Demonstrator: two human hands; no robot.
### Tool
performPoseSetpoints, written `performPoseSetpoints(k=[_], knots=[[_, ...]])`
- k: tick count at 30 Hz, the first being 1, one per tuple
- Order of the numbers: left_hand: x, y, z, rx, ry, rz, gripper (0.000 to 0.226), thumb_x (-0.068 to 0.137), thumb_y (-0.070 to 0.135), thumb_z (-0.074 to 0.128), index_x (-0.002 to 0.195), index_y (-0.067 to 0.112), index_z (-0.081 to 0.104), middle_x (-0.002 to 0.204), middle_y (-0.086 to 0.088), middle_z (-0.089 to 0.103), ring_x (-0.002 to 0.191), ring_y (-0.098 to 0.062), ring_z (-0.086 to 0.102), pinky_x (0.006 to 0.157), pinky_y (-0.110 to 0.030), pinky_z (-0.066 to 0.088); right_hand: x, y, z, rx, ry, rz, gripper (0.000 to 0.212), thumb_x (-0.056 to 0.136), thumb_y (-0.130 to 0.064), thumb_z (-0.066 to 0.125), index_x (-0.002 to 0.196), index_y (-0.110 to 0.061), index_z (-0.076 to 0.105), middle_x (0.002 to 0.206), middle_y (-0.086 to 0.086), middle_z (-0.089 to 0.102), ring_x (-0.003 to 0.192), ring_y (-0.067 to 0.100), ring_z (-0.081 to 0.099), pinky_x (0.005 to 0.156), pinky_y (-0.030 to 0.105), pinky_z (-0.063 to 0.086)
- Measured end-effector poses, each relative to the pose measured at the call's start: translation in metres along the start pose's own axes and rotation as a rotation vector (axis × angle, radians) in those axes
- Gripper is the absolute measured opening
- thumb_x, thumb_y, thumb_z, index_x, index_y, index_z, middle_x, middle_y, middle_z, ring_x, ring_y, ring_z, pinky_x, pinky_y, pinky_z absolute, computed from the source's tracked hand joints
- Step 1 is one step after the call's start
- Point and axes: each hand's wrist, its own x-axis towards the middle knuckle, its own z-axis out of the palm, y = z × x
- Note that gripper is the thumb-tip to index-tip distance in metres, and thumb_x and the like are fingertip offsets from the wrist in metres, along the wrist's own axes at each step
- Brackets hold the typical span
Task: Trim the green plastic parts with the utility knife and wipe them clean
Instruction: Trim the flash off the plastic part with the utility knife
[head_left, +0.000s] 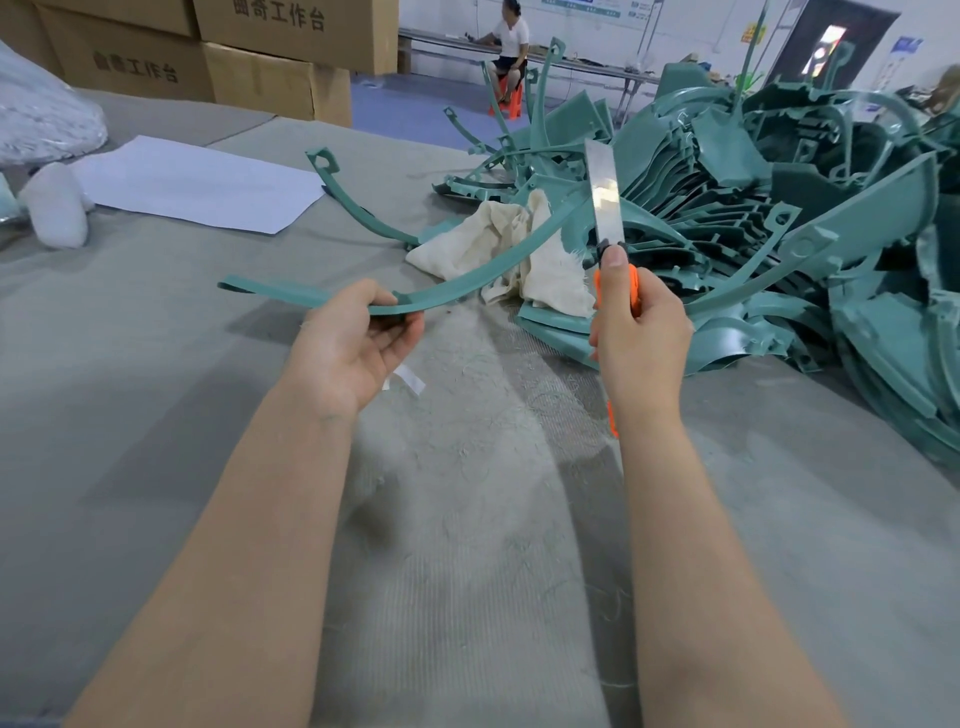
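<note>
Head-worn wide view faces forward-down, near the table (156, 395); edges seemingly warped.

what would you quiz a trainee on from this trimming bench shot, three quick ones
1. Multiple choice: the left hand holds A) a box B) a curved green strip C) a brush.
2. True or false: the knife gripped in the right hand has its blade slid out.
3. Fill in: the cream cloth lies against the ____ of green parts.

Key: 1 B; 2 true; 3 pile.
</note>
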Motion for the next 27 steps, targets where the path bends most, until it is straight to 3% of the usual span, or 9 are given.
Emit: performPoseSetpoints(k=[3,6,9,14,19,27], knots=[[0.001,0.000,-0.001,0.000,0.001,0.002,0.019,0.088,-0.004,0.043,0.073,0.005,0.050,0.052,-0.008,0.061,0.042,-0.013,0.061,0.045,-0.019,0.051,0.001,0.002,0.000,-0.029,0.002,-0.011,0.059,0.089,-0.066,0.038,0.063,-0.013,0.035,0.066,0.025,0.049,0.065,0.041,0.049,0.061,0.050,0.046],[0.001,0.000,-0.001,0.001,0.000,0.005,0.019,0.088,-0.004,0.043,0.073,0.005,0.049,0.051,-0.007,0.061,0.043,-0.013,0.062,0.045,-0.019,0.051,0.001,0.004,0.001,-0.051,-0.034,-0.017,0.056,0.091,-0.062,0.041,0.060,-0.018,0.028,0.058,0.008,0.036,0.064,0.040,0.048,0.061,0.051,0.046],[0.001,-0.001,0.000,-0.002,0.007,0.007,0.018,0.089,-0.004,0.043,0.073,0.004,0.049,0.060,-0.010,0.060,0.042,-0.013,0.061,0.045,-0.019,0.051,0.001,0.008,0.003,-0.046,-0.061,-0.015,0.055,0.093,-0.061,0.042,0.060,-0.019,0.026,0.058,0.004,0.035,0.061,0.038,0.043,0.060,0.050,0.044],[0.000,-0.001,0.001,-0.034,0.018,-0.004,0.019,0.090,-0.003,0.042,0.074,0.003,0.049,0.074,-0.015,0.059,0.042,-0.013,0.062,0.045,-0.017,0.050,-0.003,0.010,0.012,-0.103,-0.145,-0.070,0.055,0.095,-0.056,0.046,0.057,-0.020,0.029,0.053,-0.005,0.032,0.053,0.015,0.031,0.055,0.032,0.029],[-0.001,-0.001,0.001,-0.064,0.031,0.011,0.018,0.090,-0.004,0.042,0.074,0.003,0.048,0.072,-0.015,0.058,0.041,-0.014,0.062,0.044,-0.018,0.050,-0.003,0.011,0.015,-0.136,-0.168,-0.067,0.059,0.096,-0.056,0.046,0.063,-0.007,0.039,0.056,-0.002,0.035,0.055,0.016,0.033,0.056,0.033,0.031],[-0.005,-0.005,0.008,-0.120,-0.020,0.007,0.019,0.091,-0.004,0.045,0.074,0.004,0.050,0.068,-0.014,0.060,0.045,-0.015,0.064,0.050,-0.020,0.054,-0.021,0.000,0.034,-0.213,-0.409,-0.179,0.055,0.094,-0.059,0.048,0.061,-0.015,0.041,0.050,-0.005,0.037,0.050,0.018,0.036,0.053,0.031,0.029]])
